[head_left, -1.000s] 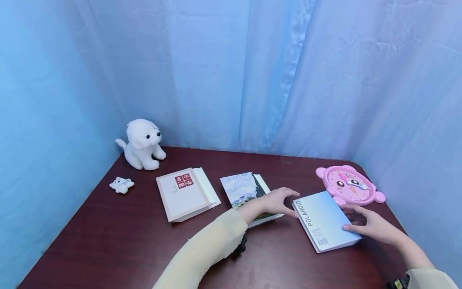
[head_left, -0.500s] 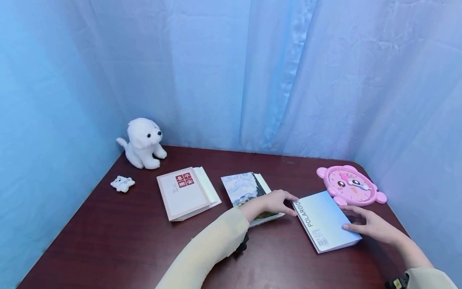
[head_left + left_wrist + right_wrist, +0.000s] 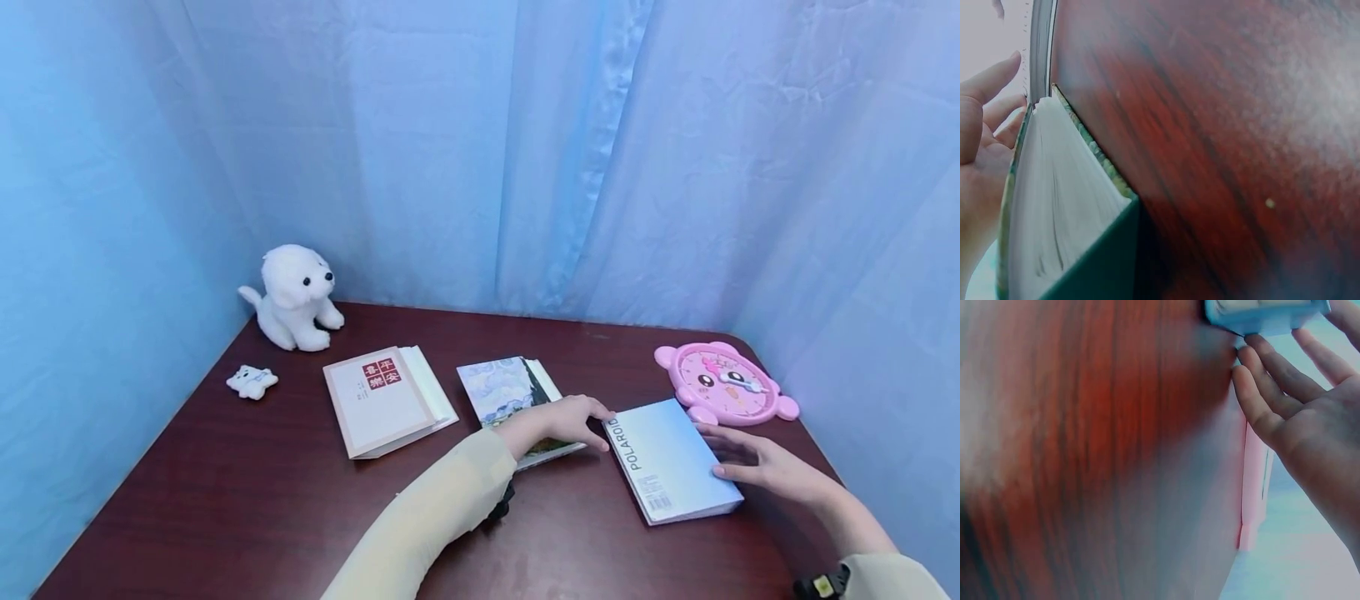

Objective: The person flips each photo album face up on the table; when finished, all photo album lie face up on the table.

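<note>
A blue-and-white album marked POLAROID lies on the dark red table at the right. My left hand reaches over a book with a painted landscape cover, its fingertips at the album's left edge. Pages and a green spine of that book fill the near part of the left wrist view, where the left hand shows behind it. My right hand is at the album's right side, fingers extended. In the right wrist view the fingertips of the right hand touch the album's blue edge.
A pink clock lies behind the album. Left of the painted book is a cream album with red characters. A white plush dog and a small white bear figure are at the far left. Blue curtains surround the table.
The POLAROID album has slid slightly to the left, and the right hand's fingers have moved left with it. The left hand has come up to its left edge.
</note>
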`<act>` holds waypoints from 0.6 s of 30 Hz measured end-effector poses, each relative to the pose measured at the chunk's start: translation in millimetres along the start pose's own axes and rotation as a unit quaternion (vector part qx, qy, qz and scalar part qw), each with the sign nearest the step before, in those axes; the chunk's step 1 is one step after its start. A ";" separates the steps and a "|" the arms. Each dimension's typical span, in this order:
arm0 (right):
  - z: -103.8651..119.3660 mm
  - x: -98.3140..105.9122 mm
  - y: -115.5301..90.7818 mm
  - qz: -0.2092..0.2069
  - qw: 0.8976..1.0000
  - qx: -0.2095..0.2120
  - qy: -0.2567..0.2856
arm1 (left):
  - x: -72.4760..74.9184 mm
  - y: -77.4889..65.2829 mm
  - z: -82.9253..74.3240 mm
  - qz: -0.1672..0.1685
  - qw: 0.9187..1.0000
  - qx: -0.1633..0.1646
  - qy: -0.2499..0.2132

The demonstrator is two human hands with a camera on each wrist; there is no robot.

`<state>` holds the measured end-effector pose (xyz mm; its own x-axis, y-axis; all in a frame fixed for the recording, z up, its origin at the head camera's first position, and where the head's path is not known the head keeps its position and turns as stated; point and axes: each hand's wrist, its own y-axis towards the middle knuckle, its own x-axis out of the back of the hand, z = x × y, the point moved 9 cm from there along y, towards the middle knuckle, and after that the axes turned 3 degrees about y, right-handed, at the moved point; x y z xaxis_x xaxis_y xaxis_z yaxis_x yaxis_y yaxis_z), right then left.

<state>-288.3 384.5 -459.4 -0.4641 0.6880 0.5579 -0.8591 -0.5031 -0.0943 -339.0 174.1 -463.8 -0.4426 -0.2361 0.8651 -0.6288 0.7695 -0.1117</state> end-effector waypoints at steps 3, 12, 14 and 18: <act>8.7 -5.0 2.6 0.024 0.998 0.029 0.043 | 0.0 -0.5 0.0 -0.002 1.000 -0.005 0.006; 4.5 -6.4 9.8 0.020 0.999 0.016 0.032 | 0.2 3.1 -0.4 -0.070 0.997 0.010 0.019; -0.2 -7.4 9.5 0.021 0.999 -0.001 0.035 | 0.0 4.3 -1.6 -0.082 0.996 0.015 0.033; -5.1 -9.3 10.0 0.025 0.999 -0.022 0.031 | -0.5 5.1 -1.7 -0.089 0.995 0.028 0.047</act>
<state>-293.7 375.7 -469.8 -0.5174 0.6952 0.4989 -0.8429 -0.5145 -0.1573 -340.9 179.2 -464.0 -0.2607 -0.3073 0.9152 -0.7274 0.6858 0.0231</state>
